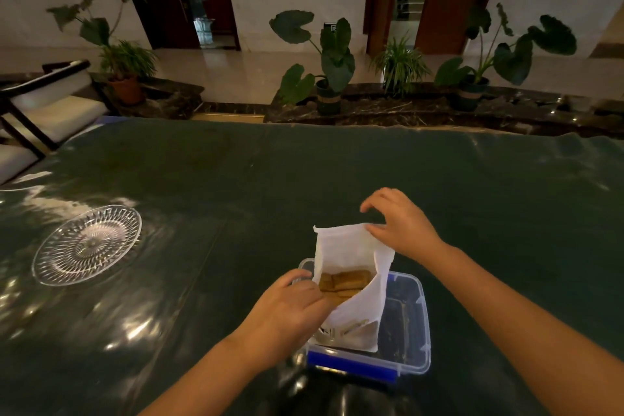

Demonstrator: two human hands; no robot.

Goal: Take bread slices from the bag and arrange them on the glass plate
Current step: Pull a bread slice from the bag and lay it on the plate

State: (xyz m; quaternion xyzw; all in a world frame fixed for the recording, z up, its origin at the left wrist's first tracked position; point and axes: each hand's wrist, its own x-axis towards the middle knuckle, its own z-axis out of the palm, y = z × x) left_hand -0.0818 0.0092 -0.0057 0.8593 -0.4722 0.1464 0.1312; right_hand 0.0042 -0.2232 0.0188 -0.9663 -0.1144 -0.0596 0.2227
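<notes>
Golden-brown bread slices point(344, 282), rectangular and toasted-looking, are seen packed side by side inside a white bag point(351, 253) of thin, matte, crinkled material. The bag stands upright with its mouth pulled wide, in the left half of a clear plastic container point(410, 321) with rounded corners and blue clip latches. The container rests on the table point(304, 172), which is covered by a dark green, glossy sheet showing soft creases and bright reflections.

The bag's far rim, at twelve o'clock from the bread, is pinched by the right hand point(401, 224): thumb and fingertips are closed on the white edge, the other fingers arched above it, the bare forearm running in from five o'clock. The left hand point(290, 307) lies at seven o'clock from the bread, its fingers curled in at the near-left edge of the bag's mouth, just beside the slices; whether a slice or only the bag edge is gripped cannot be told, since the fingertips are hidden. Its forearm comes in from seven o'clock.

The glass plate point(87, 245), round, transparent and cut in a radiating faceted pattern, lies bare, well apart from the bag at nine o'clock on the table.

Beyond the table's far edge, potted plants point(332, 61) with broad leaves are lined along a dark marble ledge point(422, 113), and a dark-framed chair point(47, 105) stands at ten o'clock.
</notes>
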